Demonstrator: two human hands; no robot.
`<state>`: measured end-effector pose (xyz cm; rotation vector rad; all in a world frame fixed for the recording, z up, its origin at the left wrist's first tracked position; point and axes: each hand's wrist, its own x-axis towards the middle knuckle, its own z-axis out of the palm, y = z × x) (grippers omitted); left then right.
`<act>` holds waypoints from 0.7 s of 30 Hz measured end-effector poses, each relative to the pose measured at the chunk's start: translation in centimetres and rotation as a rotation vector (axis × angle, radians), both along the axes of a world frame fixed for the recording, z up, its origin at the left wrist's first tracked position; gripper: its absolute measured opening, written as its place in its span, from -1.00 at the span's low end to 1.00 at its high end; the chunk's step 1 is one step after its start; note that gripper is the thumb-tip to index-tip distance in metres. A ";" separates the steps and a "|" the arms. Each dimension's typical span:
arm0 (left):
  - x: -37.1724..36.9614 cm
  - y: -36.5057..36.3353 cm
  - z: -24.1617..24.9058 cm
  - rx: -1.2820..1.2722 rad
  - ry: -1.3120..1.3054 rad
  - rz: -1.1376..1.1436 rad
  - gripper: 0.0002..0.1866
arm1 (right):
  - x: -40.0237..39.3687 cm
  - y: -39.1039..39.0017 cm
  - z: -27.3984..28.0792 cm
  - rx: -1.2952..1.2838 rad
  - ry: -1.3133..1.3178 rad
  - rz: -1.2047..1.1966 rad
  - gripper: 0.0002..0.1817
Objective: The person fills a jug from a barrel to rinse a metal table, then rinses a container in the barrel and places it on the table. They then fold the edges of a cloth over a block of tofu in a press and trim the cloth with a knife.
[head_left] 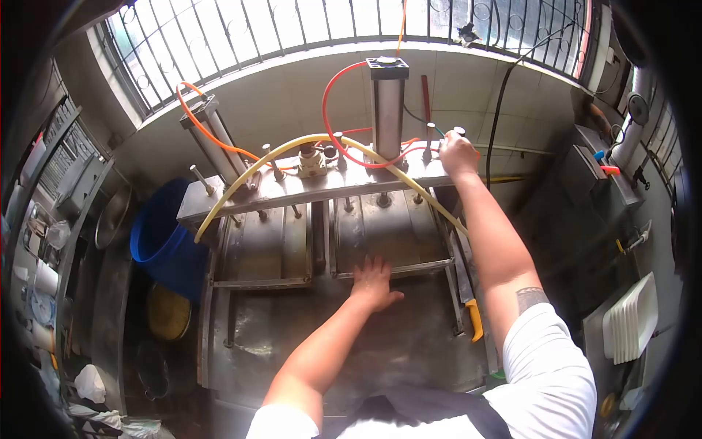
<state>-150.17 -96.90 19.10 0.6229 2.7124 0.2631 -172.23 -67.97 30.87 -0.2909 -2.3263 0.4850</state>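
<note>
My left hand lies with fingers spread on the front edge of the right metal frame, over the steel table. Stretched far forward, my right hand is closed at the right end of the metal crossbar; what its fingers grip is hidden. A bolt stands just left of that hand. Behind the bar rises a pneumatic cylinder, and a second cylinder leans at the left. A yellow hose arches across the bar.
A knife with a yellow handle rests along the table's right side. To the left stand a blue barrel and a cluttered shelf. White trays are stacked at the right. A barred window spans the back.
</note>
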 end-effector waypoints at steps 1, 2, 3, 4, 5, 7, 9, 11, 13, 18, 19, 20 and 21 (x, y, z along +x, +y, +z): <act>-0.1 0.1 0.1 0.008 0.001 0.002 0.12 | 0.7 0.0 0.4 -0.076 -0.002 -0.018 -0.78; 0.0 0.2 -0.1 0.013 0.003 0.006 0.12 | 1.2 -0.1 0.8 -0.147 -0.004 -0.031 -0.77; 0.2 0.5 -0.5 0.013 0.028 0.010 0.13 | -0.3 -1.4 -0.2 -0.238 0.059 -0.100 -0.66; 0.3 0.5 -0.9 0.005 0.052 0.008 0.14 | 0.3 -4.0 2.0 -0.267 -0.075 -0.146 -0.56; 0.6 0.3 -1.3 0.000 0.052 0.003 0.14 | 1.4 -5.8 4.2 -0.298 -0.212 -0.197 -0.45; 1.1 -0.1 -2.0 0.029 0.276 -0.053 0.13 | 1.0 -3.6 4.8 -0.259 -0.319 -0.079 -0.10; 1.8 0.1 -2.4 0.081 0.400 -0.043 0.10 | 6.9 -0.7 5.9 -0.730 -0.289 0.311 -0.09; 2.3 0.7 -2.4 0.149 0.545 -0.027 0.08 | 10.8 3.9 0.6 -0.506 -0.087 0.371 -0.54; 4.9 0.8 -3.6 0.270 0.662 -0.106 0.00 | 19.8 4.3 -4.6 -0.307 0.160 0.341 -0.78; 2.3 2.5 -5.4 0.138 0.379 0.074 -0.14 | 48.2 2.0 -20.2 -0.316 -0.449 0.369 -0.83; 1.0 3.2 -4.6 -0.025 0.292 0.109 -0.19 | 53.2 1.1 -21.6 -0.421 -0.501 0.421 -0.81; 0.6 3.7 -4.0 -0.080 0.269 0.127 -0.21 | 57.7 0.3 -21.8 -0.496 -0.614 0.380 -0.79; 0.5 4.2 -3.3 -0.134 0.250 0.145 -0.23 | 60.8 -0.2 -21.6 -0.572 -0.723 0.338 -0.77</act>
